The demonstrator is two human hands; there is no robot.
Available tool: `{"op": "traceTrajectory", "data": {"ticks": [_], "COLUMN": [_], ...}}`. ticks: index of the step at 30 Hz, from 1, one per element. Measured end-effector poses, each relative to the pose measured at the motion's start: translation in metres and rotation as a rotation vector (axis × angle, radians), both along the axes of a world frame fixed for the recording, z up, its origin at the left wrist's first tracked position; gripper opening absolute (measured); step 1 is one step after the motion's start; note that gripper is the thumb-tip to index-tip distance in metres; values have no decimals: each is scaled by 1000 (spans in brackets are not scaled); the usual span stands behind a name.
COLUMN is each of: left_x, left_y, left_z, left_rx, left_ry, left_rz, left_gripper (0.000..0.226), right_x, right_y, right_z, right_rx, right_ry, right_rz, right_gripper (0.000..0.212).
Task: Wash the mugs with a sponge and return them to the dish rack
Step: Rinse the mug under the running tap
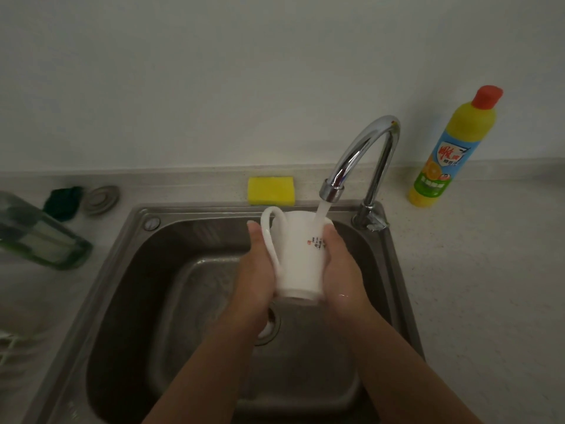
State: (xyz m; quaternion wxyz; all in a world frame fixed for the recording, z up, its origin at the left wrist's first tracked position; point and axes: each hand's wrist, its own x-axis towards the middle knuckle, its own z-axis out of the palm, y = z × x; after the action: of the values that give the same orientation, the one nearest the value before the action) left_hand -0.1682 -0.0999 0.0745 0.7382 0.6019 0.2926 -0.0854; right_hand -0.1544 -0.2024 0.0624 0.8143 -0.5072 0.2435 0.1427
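Observation:
A white mug [298,255] with small red print sits between both my hands over the steel sink [122,270]. It tilts away from me, mouth toward the tap, handle at the upper left. My left hand [258,270] grips its left side by the handle. My right hand [339,270] grips its right side. Water runs from the chrome faucet [360,157] into the mug's mouth. A yellow sponge [271,190] lies on the counter behind the sink.
A yellow dish-soap bottle [452,151] with an orange cap stands at the right of the faucet. At the left are a dark green cloth [62,201], a round metal sink plug [101,199] and a green-tinted container [36,234]. White wire of a rack [7,347] shows at the left edge.

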Motion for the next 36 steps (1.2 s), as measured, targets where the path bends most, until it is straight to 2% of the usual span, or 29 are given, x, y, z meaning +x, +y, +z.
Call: {"op": "traceTrajectory", "data": {"ticks": [4,7,9,13,17,21,24,26,29,32,36], "left_x": [-8,-7,-7,-7,-5,-2,-2,-2,-2,-4,-9], "left_y": [1,2,5,9,8,8,9,9,8,4,9], "left_z": [9,1,0,-6,-14,-16,-16,-19,-22,-17,-12], "left_rx": [-39,-1,-38,-166,-188,-205,-76,32,23,-136,-181], "left_ry": [-20,10,39,41,-11,-39,-81,-122,-138,-77,-12], "left_rz": [-207,-145,-56,24,115,187,164,89,29,-108,-346], "left_gripper": [75,74,69,69,73,75,69,67,66,79,85], "right_x": [-1,-12,-18,3,21,10,2,3,3,3,4], "right_y": [1,5,7,-1,0,3,-1,-6,-10,-11,-14], "right_z": [-6,-6,-2,3,-1,-8,-19,-22,-20,-20,-27], "right_rx": [-323,-353,-307,92,67,86,119,252,381,367,91], "right_ry": [-122,-185,-161,140,148,220,248,244,146,18,-224], "right_rz": [67,82,89,118,109,237,332,318,248,128,53], "right_gripper": [44,45,40,57,49,42,46,46,42,36,17]}}
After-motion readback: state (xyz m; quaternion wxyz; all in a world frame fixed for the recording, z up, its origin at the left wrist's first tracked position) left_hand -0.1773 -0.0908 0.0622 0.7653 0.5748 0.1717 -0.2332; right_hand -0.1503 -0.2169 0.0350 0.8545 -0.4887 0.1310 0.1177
